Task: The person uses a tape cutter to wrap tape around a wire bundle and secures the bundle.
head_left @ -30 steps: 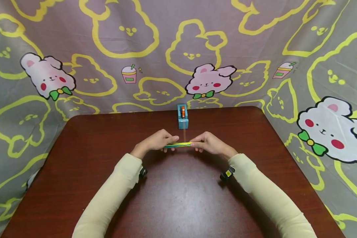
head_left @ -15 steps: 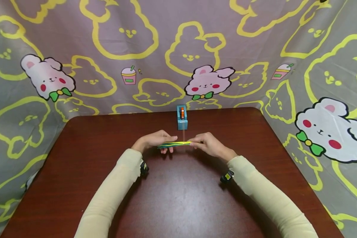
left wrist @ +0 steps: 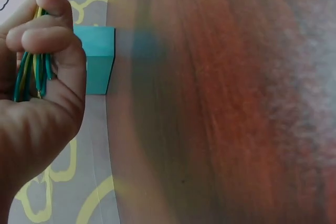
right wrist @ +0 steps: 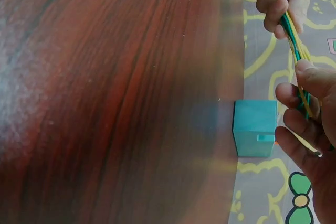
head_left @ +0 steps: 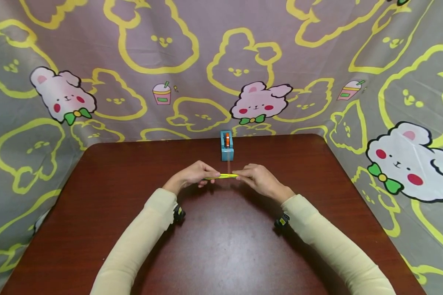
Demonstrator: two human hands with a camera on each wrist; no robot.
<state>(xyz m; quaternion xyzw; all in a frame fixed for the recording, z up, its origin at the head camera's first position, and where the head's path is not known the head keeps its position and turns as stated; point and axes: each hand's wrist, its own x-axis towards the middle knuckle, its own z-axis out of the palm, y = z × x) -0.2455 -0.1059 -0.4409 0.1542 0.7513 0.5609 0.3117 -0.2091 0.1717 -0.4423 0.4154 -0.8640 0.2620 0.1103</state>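
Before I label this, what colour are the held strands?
Yellow and green strands, clearest in the right wrist view.

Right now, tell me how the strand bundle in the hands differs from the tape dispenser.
The strand bundle is thin, green and yellow; the tape dispenser is boxy, blue with an orange part. The left hand and right hand hold the bundle above the table; the dispenser stands on it, unheld. The bundle runs side to side; the dispenser's length points away from the person. Both show in all three views.

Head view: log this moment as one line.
left hand: grips yellow-and-green bundle | right hand: grips bundle's other end | bundle: held above table | blue box: on table, beyond hands
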